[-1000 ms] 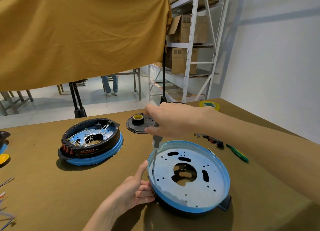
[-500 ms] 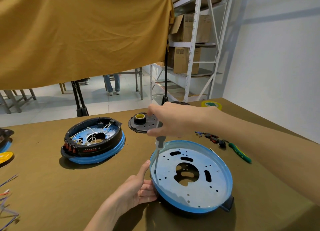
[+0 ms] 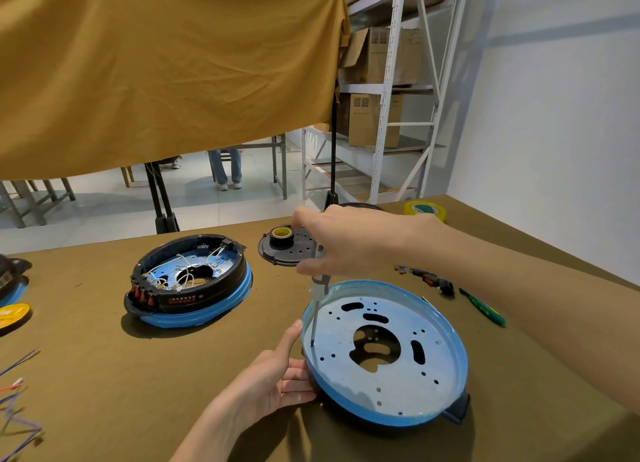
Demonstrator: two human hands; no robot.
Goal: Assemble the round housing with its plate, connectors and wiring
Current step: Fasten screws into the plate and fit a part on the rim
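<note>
A round blue-rimmed housing (image 3: 450, 402) lies in front of me with a perforated metal plate (image 3: 391, 375) set inside it. My right hand (image 3: 346, 243) grips a screwdriver (image 3: 317, 305) upright, its tip on the plate near the left rim. My left hand (image 3: 273, 378) holds the housing's left edge, thumb raised against the rim. A second housing (image 3: 190, 281), wired and fitted with red connectors, sits to the left on the table.
A black perforated disc (image 3: 287, 253) with a yellow tape roll on it lies behind the hands. Small connectors (image 3: 433, 281) and a green tool (image 3: 485, 311) lie to the right. Loose wires (image 3: 17, 392) lie at the left edge. A yellow tape roll (image 3: 424, 210) sits far right.
The view shifted slightly. Both hands keep their hold; the screwdriver stays upright with its tip at the same spot on the plate.
</note>
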